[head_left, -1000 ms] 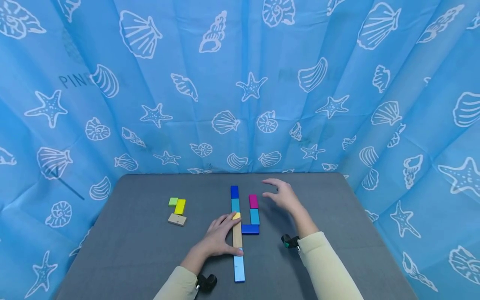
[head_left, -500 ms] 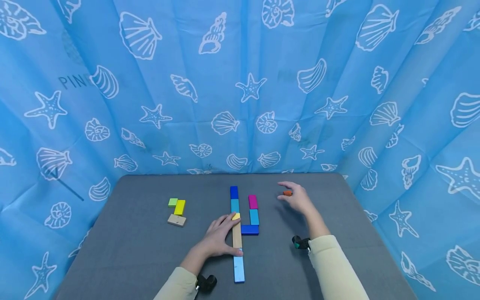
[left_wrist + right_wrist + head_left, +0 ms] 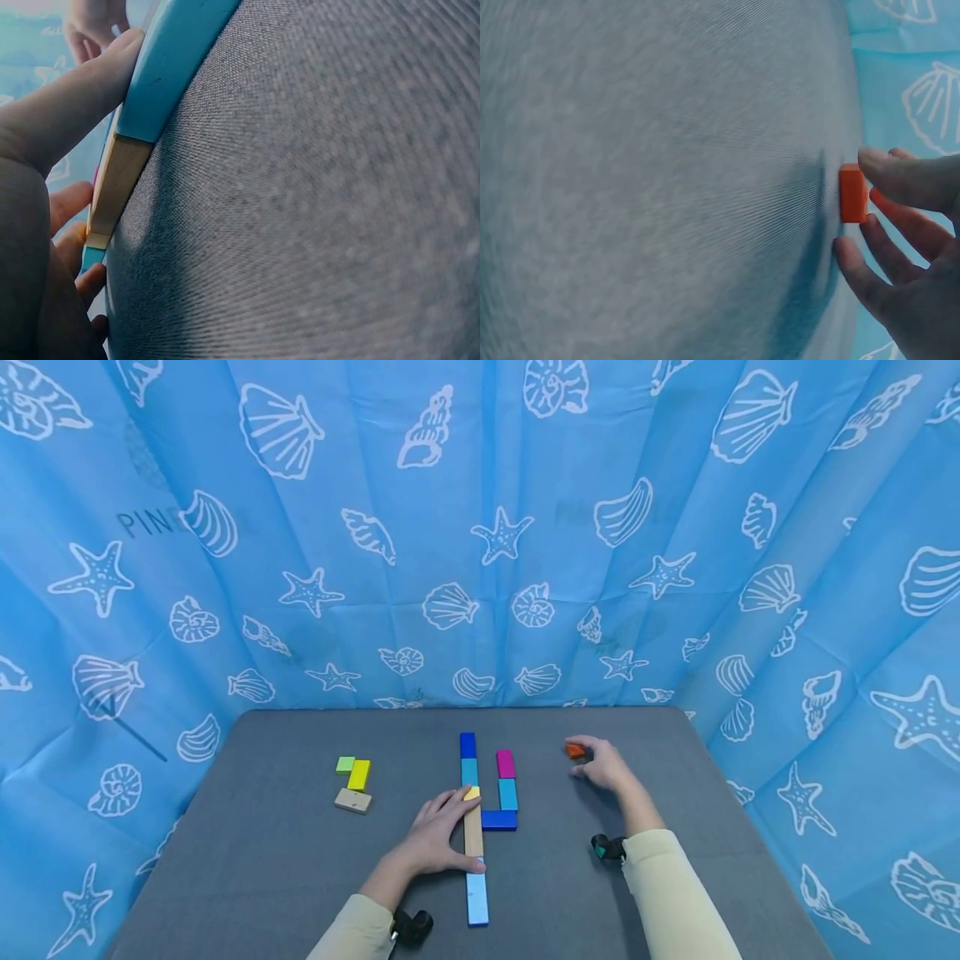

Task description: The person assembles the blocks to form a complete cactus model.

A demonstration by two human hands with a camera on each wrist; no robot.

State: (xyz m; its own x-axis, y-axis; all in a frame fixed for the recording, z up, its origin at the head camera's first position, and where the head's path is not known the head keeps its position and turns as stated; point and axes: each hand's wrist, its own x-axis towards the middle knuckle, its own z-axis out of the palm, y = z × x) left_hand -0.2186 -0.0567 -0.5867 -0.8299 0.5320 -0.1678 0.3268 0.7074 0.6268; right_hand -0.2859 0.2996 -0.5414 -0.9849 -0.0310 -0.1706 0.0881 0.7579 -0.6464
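Observation:
My left hand (image 3: 437, 835) lies over a row of wooden blocks, thumb on the light blue block (image 3: 477, 900), fingertips by the yellow block (image 3: 472, 793). Between them shows a natural wood block (image 3: 473, 833). In the left wrist view the thumb lies along the edge of the light blue block (image 3: 176, 67). Out to the right, my right hand (image 3: 604, 765) has its thumb and fingers spread around an orange block (image 3: 574, 751). The right wrist view puts the thumb tip and a lower fingertip right at the edges of this orange block (image 3: 852, 193), which stands on the cloth.
A dark blue block (image 3: 468, 745) and a teal block (image 3: 469, 771) top the row. Beside it stand magenta (image 3: 506, 764), teal and dark blue blocks. Light green, yellow and natural wood (image 3: 353, 801) blocks lie at the left. A shell-print curtain (image 3: 480, 610) borders the grey table (image 3: 247, 860).
My right hand has moved right from beside the magenta block and come down around the orange block, which it hid at first. My left hand stays on the row.

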